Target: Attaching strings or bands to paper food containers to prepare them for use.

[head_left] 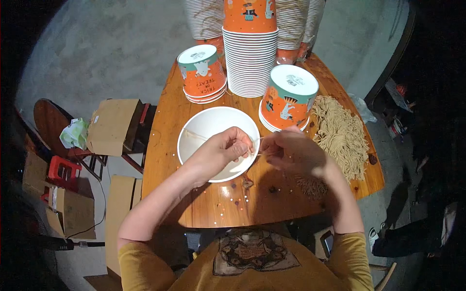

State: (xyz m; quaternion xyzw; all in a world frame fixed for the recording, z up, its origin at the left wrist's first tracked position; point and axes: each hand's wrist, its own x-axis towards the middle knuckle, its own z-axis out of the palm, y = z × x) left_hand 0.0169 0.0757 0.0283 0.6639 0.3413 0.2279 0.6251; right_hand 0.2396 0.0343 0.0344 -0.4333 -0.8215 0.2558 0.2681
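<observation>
While both hands meet over the white bucket's right rim on the wooden table, left hand and right hand pinch a thin string between closed fingertips.

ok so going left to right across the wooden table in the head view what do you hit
white paper bucket open side up, left hand over its right rim, right hand, pile of tan strings by the table's right edge
</observation>
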